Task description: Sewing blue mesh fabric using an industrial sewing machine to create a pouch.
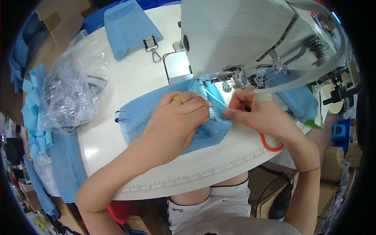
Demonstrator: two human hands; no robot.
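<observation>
Blue mesh fabric (139,107) lies on the white machine table, its far edge under the presser area of a sewing machine (235,35). My left hand (178,117), a gold ring on one finger, rests on the mesh with its fingers bent together and gripping the cloth close to the needle area. To its right, my right hand (254,111) pinches a light blue fabric strip (216,100) between thumb and fingers. That strip runs up to the machine's foot. The needle itself is hard to make out. A small dark loop sticks out at the mesh's left edge.
A finished-looking mesh piece (131,27) with a metal snap hook (155,55) lies at the back. Clear plastic bags (74,86) and blue strips (35,113) sit at left. An orange-red handle (270,145) lies below my right wrist. A printed ruler (188,172) follows the front edge.
</observation>
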